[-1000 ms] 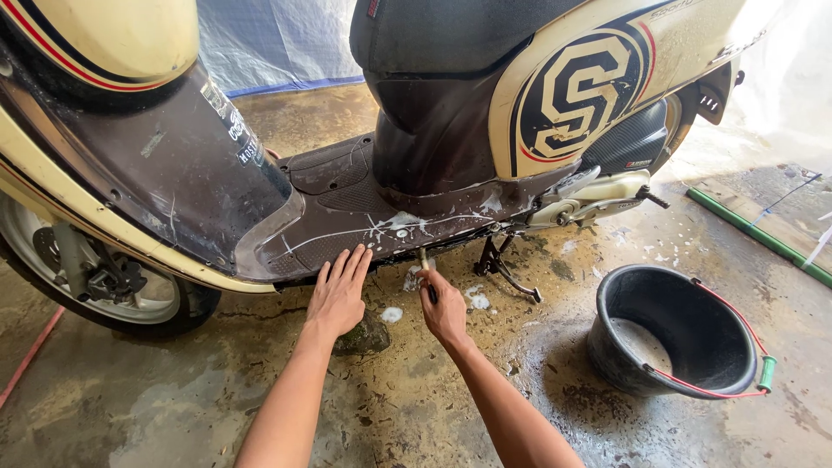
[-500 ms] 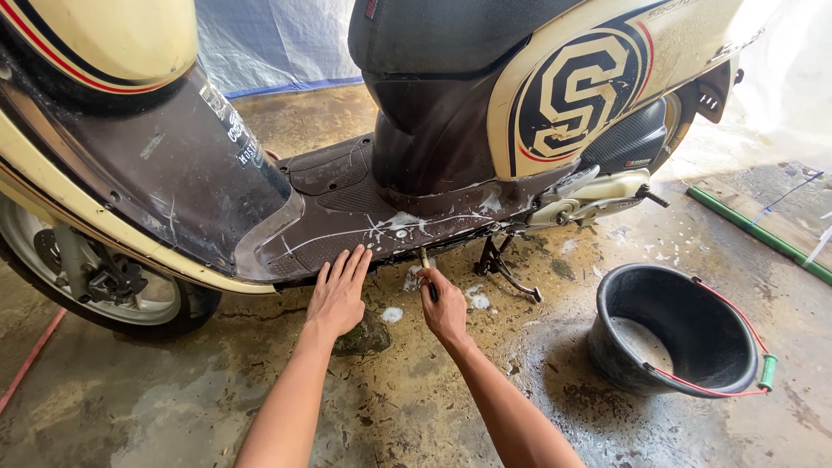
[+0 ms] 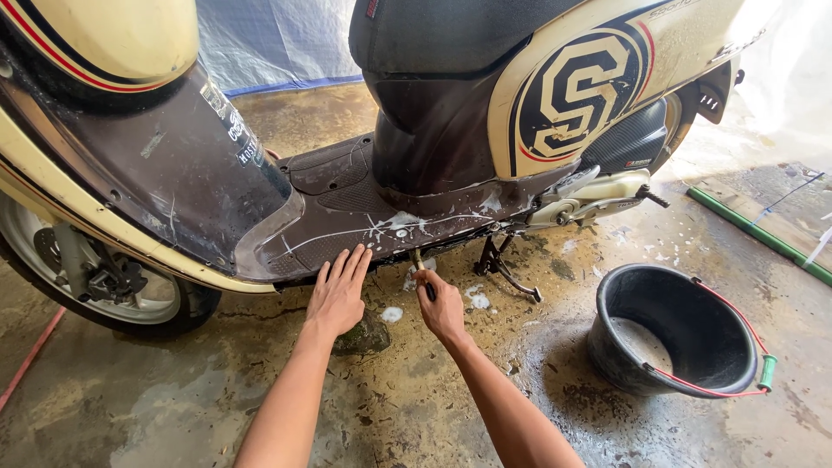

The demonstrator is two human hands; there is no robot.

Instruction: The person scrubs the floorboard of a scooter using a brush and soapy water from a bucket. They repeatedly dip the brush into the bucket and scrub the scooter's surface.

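Note:
A cream and brown scooter (image 3: 433, 113) stands across the view, its brown footboard (image 3: 347, 217) streaked with white soap foam. My left hand (image 3: 338, 290) lies flat, fingers spread, against the lower edge of the footboard. To its right, my right hand (image 3: 442, 305) is closed around a small brush (image 3: 422, 273) with a dark handle, whose head points up at the underside of the footboard edge. Blobs of foam (image 3: 392, 315) lie on the wet ground between my hands.
A black bucket (image 3: 678, 334) with a red-and-green handle sits on the wet concrete at right. The scooter's side stand (image 3: 507, 269) reaches the ground just right of my right hand. The front wheel (image 3: 95, 277) is at left, a green hose (image 3: 754, 236) at far right.

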